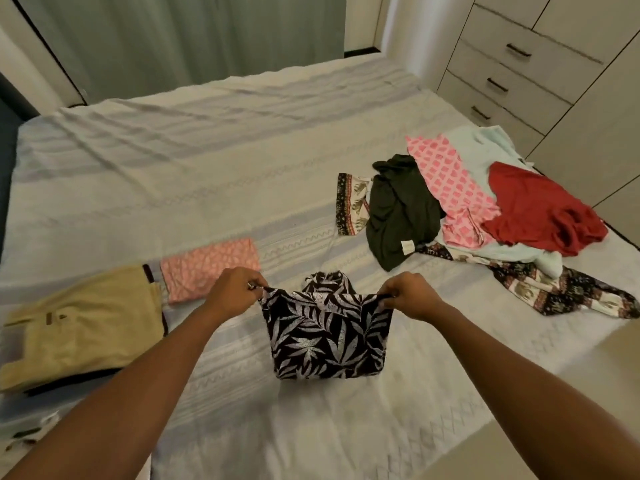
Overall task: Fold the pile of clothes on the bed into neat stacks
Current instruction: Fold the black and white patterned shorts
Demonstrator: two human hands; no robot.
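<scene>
both left hand (232, 292) and right hand (412, 297) pinch leaf-print shirt (329, 341), probably.

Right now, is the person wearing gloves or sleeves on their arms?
No gloves and no sleeves show. The left hand and right hand are bare. The left forearm and right forearm are bare right to the picture's edge. No watch or bracelet shows on either wrist.

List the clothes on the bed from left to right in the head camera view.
Folded tan garment → folded pink patterned cloth → black leaf-print garment, pinched by left hand and right hand → dark green garment → unfolded pink patterned garment → red garment.
</scene>
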